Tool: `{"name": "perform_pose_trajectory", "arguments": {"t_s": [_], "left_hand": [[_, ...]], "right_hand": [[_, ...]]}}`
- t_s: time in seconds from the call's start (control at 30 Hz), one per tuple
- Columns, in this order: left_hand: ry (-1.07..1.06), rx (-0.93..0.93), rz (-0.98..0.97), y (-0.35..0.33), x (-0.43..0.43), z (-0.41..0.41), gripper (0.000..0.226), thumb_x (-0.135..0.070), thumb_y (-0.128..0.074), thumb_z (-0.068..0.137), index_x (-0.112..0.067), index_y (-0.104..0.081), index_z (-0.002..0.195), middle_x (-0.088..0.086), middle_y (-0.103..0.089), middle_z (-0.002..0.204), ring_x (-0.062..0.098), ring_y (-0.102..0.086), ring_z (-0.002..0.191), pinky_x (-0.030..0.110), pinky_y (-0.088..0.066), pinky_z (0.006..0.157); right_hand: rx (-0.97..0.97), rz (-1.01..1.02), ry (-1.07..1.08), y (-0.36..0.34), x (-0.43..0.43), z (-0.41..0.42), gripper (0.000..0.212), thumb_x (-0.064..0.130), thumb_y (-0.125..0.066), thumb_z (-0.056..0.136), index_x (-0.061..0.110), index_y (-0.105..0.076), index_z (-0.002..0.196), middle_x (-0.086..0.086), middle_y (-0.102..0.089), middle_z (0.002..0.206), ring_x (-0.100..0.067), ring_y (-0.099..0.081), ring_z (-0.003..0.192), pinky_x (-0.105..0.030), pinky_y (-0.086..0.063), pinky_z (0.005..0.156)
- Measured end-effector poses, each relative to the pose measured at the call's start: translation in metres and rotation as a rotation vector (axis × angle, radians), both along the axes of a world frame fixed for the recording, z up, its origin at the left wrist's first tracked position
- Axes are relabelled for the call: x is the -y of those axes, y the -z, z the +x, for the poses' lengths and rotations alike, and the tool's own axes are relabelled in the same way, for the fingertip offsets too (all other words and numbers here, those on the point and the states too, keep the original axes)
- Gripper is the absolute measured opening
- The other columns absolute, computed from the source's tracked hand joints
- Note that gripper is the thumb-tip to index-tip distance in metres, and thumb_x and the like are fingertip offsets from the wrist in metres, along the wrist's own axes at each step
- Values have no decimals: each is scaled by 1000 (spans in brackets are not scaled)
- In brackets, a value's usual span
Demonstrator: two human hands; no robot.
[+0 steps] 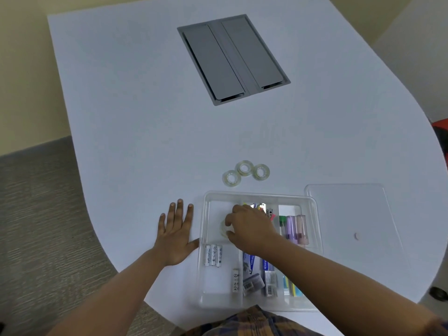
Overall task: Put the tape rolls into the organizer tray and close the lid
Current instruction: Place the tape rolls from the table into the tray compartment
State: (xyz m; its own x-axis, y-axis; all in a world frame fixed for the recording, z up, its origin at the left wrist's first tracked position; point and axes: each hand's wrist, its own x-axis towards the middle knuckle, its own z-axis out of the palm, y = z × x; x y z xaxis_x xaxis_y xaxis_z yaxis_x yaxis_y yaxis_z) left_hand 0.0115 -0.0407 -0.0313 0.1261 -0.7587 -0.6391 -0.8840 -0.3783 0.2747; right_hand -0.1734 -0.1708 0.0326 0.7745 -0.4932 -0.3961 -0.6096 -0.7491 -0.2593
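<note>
A clear plastic organizer tray (257, 194) stands on the white table close to me. My right hand (251, 227) reaches into its far-left compartment, fingers closed around a clear tape roll (223, 227) that sits low in the compartment. Three more clear tape rolls (245, 174) lie together on the table just beyond the tray. The tray's clear lid (351, 214) lies flat on the table to the right of the tray. My left hand (175, 235) rests flat on the table, fingers spread, thumb touching the tray's left wall.
Other compartments hold white batteries (213, 254), highlighters (294, 229), small boxes and sticky flags. A grey cable hatch (234, 59) is set into the table farther back. The table's curved edge runs close on the left and right.
</note>
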Motion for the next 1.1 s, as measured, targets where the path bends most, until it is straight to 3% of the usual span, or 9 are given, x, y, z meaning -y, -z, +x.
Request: {"name": "perform_pose_trajectory", "arguments": {"t_s": [0.1,0.27,0.4,0.7,0.8,1.0,1.1], "left_hand": [[24,-50,52,-1,3,4,102,-67,-38,87,-25,44,131,-1,58,135,18,53,124,41,29,106],[27,-63,94,-2,3,6,105,-69,-39,86,-24,44,131,2,57,135,22,52,126,44,27,109],[35,-49,100,2,4,5,107,-71,-38,85,-23,45,132,3,59,135,23,54,124,47,27,109],[12,-8,-3,4,-2,3,105,-74,-38,83,-28,40,137,-2,55,139,16,50,129,41,30,107],[8,-5,-23,5,-3,3,105,-73,-38,83,-28,39,137,-2,55,139,16,49,130,39,31,106],[12,6,-20,5,-2,2,105,-73,-38,83,-28,40,137,-3,56,138,15,50,129,34,36,101],[6,4,-30,5,-3,3,105,-73,-39,83,-29,40,136,-3,56,139,14,50,129,32,38,99]], "right_hand": [[184,41,137,-7,5,-16,26,29,-60,89,17,-66,111,-3,-62,109,-24,-56,101,-35,-46,82],[331,-53,311,-15,26,-44,21,14,-69,82,14,-72,102,-4,-66,96,-25,-59,90,-37,-49,76],[286,-66,461,-9,67,-45,29,25,-65,86,17,-66,114,-3,-63,112,-22,-56,104,-38,-49,85],[117,-9,608,24,133,-21,58,32,-72,79,16,-50,131,-5,-54,127,-29,-54,113,-37,-46,81],[20,-16,552,33,134,-14,59,32,-70,78,16,-48,130,-6,-53,123,-29,-54,110,-34,-43,75],[-1,-145,513,34,135,-12,38,23,-68,78,14,-55,113,-5,-57,106,-29,-59,95,-31,-42,65],[39,-151,564,23,135,-15,46,27,-70,76,14,-54,116,-5,-59,106,-28,-59,97,-31,-41,66]]}}
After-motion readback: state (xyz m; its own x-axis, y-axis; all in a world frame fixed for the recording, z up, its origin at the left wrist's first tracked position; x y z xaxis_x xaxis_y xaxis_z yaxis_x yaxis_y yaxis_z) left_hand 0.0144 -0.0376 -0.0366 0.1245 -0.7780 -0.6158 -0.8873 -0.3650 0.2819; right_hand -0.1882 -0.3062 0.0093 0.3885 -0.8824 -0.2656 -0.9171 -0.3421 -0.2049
